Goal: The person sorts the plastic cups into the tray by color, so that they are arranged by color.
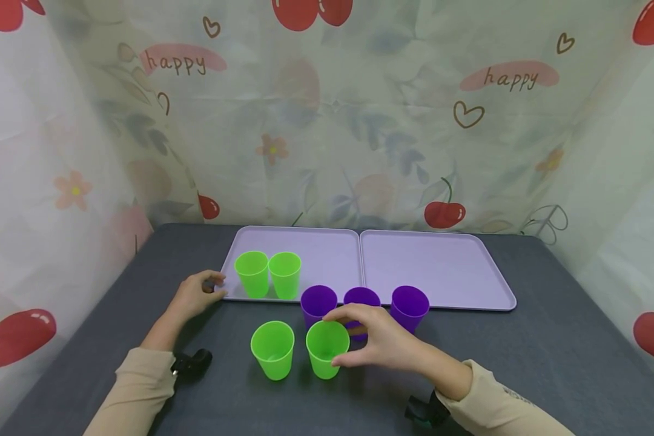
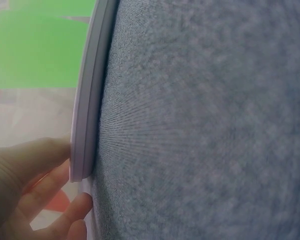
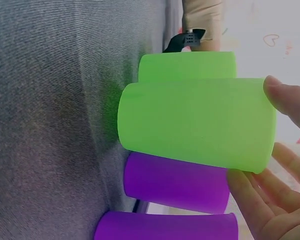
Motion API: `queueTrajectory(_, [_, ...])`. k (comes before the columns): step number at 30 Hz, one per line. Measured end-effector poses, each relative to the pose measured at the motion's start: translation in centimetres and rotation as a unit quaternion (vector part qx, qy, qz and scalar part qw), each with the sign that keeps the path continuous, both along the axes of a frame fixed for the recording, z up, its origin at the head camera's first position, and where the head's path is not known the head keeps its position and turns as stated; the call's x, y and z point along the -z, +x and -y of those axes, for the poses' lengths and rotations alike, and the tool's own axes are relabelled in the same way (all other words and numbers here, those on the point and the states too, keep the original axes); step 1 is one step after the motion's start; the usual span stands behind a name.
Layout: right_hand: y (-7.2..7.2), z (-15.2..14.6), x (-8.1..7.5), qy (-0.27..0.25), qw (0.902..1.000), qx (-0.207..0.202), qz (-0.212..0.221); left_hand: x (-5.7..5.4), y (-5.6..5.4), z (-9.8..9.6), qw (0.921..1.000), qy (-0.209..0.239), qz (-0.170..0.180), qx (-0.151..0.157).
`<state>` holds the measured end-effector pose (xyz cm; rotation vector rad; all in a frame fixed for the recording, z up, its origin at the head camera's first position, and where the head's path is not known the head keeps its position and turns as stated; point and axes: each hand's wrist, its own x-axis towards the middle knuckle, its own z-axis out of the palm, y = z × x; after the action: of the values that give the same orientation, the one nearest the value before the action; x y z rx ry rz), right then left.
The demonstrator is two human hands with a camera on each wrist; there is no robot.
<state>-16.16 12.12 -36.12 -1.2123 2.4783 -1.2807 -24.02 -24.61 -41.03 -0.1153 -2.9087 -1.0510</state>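
My right hand (image 1: pixel 378 336) has its thumb and fingers around the rim of a green cup (image 1: pixel 323 357), seen close up in the right wrist view as the nearer green cup (image 3: pixel 195 122). Just left of it stands a second green cup (image 1: pixel 272 357). Behind my right hand are three purple cups, at the left (image 1: pixel 316 303), middle (image 1: pixel 362 295) and right (image 1: pixel 410 306); the hand partly hides the middle one. At the front-left corner of the left lilac tray (image 1: pixel 327 254), my left hand (image 1: pixel 193 297) pinches the rim between thumb and fingers.
Two upright green cups, one at the left (image 1: pixel 252 275) and one beside it (image 1: pixel 285 277), stand on the left tray. A second lilac tray (image 1: pixel 430 266) adjoins it on the right. Dark grey cloth (image 1: pixel 523 369) covers the table. A patterned curtain (image 1: pixel 338 121) encloses the back and sides.
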Motion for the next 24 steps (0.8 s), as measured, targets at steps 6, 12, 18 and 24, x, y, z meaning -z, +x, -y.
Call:
queueTrajectory(6, [0.1, -0.1, -0.6, -0.001, 1.0000, -0.002, -0.003, 0.0, 0.0, -0.1, 1.0000, 0.000, -0.003, -0.001])
queueTrajectory(12, [0.4, -0.4, -1.7, -0.008, 1.0000, -0.001, 0.000, 0.1, 0.0, -0.1, 1.0000, 0.000, -0.006, 0.000])
queueTrajectory(18, [0.5, -1.1, -3.0, -0.004, 0.9999, 0.011, 0.009, -0.1, 0.1, -0.1, 0.9999, 0.002, -0.014, 0.005])
queueTrajectory(24, [0.4, -1.7, -4.5, -0.012, 0.9999, 0.009, 0.005, 0.0, 0.0, -0.1, 0.9998, 0.005, -0.018, 0.005])
